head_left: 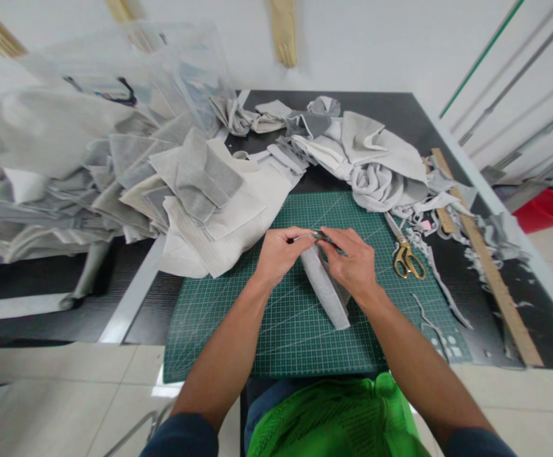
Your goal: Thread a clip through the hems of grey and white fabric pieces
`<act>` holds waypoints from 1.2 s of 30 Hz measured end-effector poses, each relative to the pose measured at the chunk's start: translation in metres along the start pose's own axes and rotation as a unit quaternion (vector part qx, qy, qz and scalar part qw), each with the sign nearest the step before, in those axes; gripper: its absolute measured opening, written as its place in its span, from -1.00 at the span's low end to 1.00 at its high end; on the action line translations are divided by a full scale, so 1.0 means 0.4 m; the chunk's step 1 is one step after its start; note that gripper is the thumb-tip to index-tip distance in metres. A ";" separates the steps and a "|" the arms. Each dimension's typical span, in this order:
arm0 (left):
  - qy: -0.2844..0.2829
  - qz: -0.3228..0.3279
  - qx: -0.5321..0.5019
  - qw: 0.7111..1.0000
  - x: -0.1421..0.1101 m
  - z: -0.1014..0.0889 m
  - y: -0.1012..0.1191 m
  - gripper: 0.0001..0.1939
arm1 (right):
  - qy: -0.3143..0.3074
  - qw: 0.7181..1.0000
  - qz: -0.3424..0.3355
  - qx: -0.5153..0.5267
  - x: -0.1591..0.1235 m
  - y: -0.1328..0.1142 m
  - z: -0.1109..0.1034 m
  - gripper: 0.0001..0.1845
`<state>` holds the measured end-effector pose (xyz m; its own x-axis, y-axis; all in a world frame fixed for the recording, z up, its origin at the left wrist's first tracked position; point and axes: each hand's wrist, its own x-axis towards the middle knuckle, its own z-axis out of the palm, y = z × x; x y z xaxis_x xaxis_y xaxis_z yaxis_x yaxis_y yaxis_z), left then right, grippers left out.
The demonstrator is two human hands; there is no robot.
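1. Fingers of your left hand point(278, 255) are pinching gray fabric point(323, 287) at frame centre.
2. Your right hand point(354, 259) is pinching its upper end too (the rest is slanting toward frame bottom).
3. Gold-handled scissors point(404, 244) are lying right of centre.

The left hand point(279, 255) and right hand point(354, 261) pinch the far end of a folded grey cloth point(323, 289) over a green mat point(219, 330); scissors point(406, 255) and wooden ruler point(501, 292) at right, fabric pieces point(203, 178) at left.
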<state>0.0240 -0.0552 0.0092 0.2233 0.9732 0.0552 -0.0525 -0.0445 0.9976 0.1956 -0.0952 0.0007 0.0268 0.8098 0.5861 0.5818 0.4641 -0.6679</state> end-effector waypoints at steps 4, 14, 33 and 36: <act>0.003 0.000 0.009 1.000 0.000 0.001 -0.002 -0.80 | 0.003 1.000 -0.015 -0.002 0.001 -0.001 0.000 -0.72; 0.006 0.009 0.021 1.000 -0.003 0.001 0.002 -0.84 | 0.002 1.000 0.009 0.018 0.001 -0.008 0.003 -0.73; -0.012 0.023 0.004 1.000 0.003 0.003 0.006 -0.69 | 0.019 0.973 0.171 0.156 0.015 -0.004 -0.009 -0.70; -0.015 0.019 -0.031 0.999 0.004 0.007 0.007 -0.58 | -0.035 0.964 0.181 0.190 0.021 -0.009 -0.010 -0.60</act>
<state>0.0269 -0.0544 0.0120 0.2486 0.9638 0.0961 -0.1209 -0.0675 0.9904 0.1970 -0.0917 0.0100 0.1104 0.9596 0.2589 0.2037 0.2331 -0.9509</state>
